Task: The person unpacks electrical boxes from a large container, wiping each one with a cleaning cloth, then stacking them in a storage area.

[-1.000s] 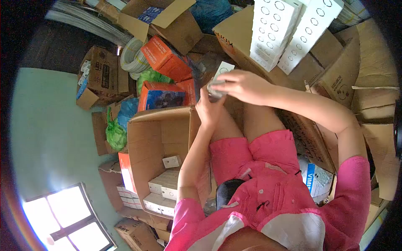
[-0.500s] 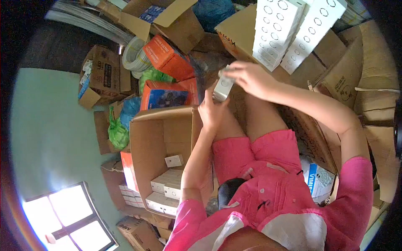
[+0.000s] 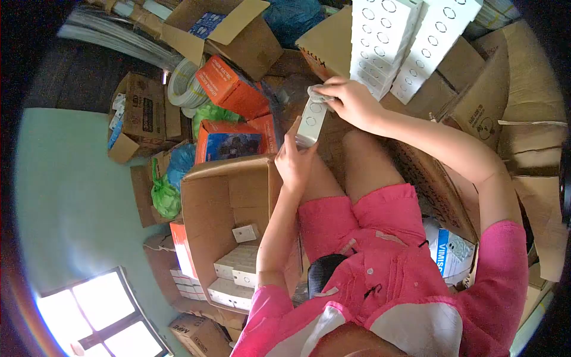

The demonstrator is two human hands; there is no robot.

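Note:
My left hand is closed around the lower end of a white electrical box, a small rectangular one with round knockout marks on its side. It is tilted and held above my knees. My right hand pinches a crumpled whitish cloth against the upper end of the box. Just beyond my right hand rise stacks of similar white boxes with round marks. Beside my left forearm stands an open cardboard box holding several white boxes.
Orange cartons and a coil of white tubing lie at the far left. An open carton with blue packs stands behind them. Green bags hang near the wall. Cardboard fills the right side.
The electrical box has turned so that more of its marked side shows. My right hand and the cloth have shifted slightly toward its top end. The whole view has moved a little.

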